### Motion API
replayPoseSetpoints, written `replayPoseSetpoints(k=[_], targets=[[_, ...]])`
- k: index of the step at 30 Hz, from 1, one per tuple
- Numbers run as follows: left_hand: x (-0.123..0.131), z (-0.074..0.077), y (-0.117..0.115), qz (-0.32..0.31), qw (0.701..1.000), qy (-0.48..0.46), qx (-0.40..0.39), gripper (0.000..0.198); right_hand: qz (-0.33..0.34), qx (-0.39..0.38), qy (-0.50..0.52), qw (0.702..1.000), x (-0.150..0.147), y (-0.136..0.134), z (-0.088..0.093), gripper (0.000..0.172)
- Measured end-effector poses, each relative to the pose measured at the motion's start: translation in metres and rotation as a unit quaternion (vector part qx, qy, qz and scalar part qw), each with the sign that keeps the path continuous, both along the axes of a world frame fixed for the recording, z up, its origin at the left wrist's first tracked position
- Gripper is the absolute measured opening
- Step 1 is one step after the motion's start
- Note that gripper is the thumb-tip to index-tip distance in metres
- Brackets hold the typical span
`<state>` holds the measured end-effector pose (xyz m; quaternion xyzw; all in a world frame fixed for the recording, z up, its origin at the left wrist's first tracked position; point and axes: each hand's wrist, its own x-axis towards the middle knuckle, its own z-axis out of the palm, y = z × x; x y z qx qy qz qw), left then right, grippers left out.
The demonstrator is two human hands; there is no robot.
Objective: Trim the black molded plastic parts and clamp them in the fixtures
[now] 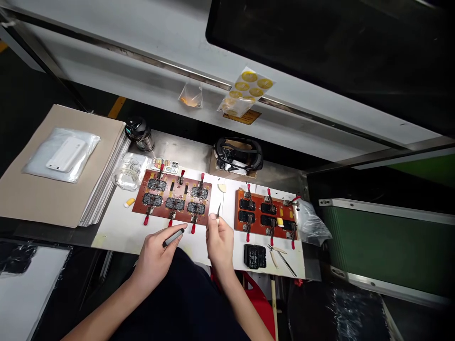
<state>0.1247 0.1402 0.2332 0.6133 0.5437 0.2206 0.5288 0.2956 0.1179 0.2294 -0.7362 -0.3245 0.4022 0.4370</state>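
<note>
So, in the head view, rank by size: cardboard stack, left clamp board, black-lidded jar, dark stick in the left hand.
1. Cardboard stack
2. Left clamp board
3. Black-lidded jar
4. Dark stick in the left hand

From my head, the one camera looks forward and down, slightly askew, far enough back to take in my left hand (154, 255), right hand (220, 244) and workbench (177, 154).

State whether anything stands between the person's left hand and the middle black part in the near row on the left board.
Yes: a red-handled clamp stands on the near side of the black part, its handle jutting past the edge of the board toward the left hand. Nothing else visible intervenes.
</note>
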Motion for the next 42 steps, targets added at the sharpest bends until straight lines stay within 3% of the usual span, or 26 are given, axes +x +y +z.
replayPoseSetpoints(k=[2,4,8,10,12,14,16,18,20,22,26,29,31,35,39,42], targets=[[-0.001,-0.001,0.000,-0.017,0.998,-0.007,0.066,0.034,0.002,-0.029,0.010,1.000,0.008,-0.001,-0.009,0.050],[-0.002,-0.001,0.002,-0.061,0.986,-0.007,0.158,0.045,0.047,-0.073,0.085,0.993,0.008,-0.002,-0.015,0.051],[-0.007,0.000,0.000,-0.183,0.941,0.027,0.285,0.078,0.138,-0.160,0.364,0.907,-0.005,0.001,-0.017,0.050],[-0.014,-0.002,-0.005,-0.204,0.936,0.026,0.286,0.082,0.150,-0.149,0.393,0.895,-0.008,0.006,-0.018,0.046],[-0.023,-0.008,-0.013,-0.140,0.964,0.017,0.227,0.074,0.135,-0.134,0.337,0.922,-0.006,0.011,-0.019,0.045],[-0.032,-0.014,-0.019,-0.015,0.995,-0.013,0.098,0.058,0.128,-0.123,0.253,0.951,-0.004,0.014,-0.021,0.047],[-0.037,-0.021,-0.023,0.064,0.993,-0.076,-0.062,0.044,0.156,-0.107,0.195,0.962,-0.005,0.015,-0.025,0.049],[-0.038,-0.031,-0.024,0.053,0.972,-0.135,-0.183,0.041,0.202,-0.100,0.175,0.959,-0.010,0.013,-0.032,0.049],[-0.042,-0.047,-0.023,0.033,0.965,-0.137,-0.221,0.044,0.233,-0.099,0.150,0.956,-0.017,0.010,-0.042,0.044],[-0.056,-0.071,-0.020,0.058,0.974,-0.071,-0.208,0.048,0.230,-0.093,0.075,0.966,-0.018,0.004,-0.054,0.040],[-0.123,-0.133,-0.009,0.143,0.968,0.088,-0.184,0.049,0.158,-0.138,-0.085,0.974,0.006,-0.023,-0.087,0.044],[-0.178,-0.172,0.002,0.160,0.952,0.188,-0.181,0.036,0.144,-0.219,-0.089,0.961,0.035,-0.055,-0.119,0.046],[-0.201,-0.191,0.008,0.154,0.941,0.246,-0.175,0.032,0.144,-0.274,-0.098,0.946,0.050,-0.075,-0.141,0.041],[-0.207,-0.213,0.010,0.133,0.924,0.333,-0.130,0.039,0.121,-0.326,-0.170,0.922,0.065,-0.089,-0.179,0.030],[-0.193,-0.230,-0.002,0.102,0.917,0.381,-0.063,0.061,0.089,-0.337,-0.224,0.910,0.071,-0.074,-0.207,0.039],[-0.189,-0.241,-0.012,0.072,0.901,0.427,-0.017,0.065,0.071,-0.348,-0.234,0.905,0.075,-0.066,-0.221,0.042]])
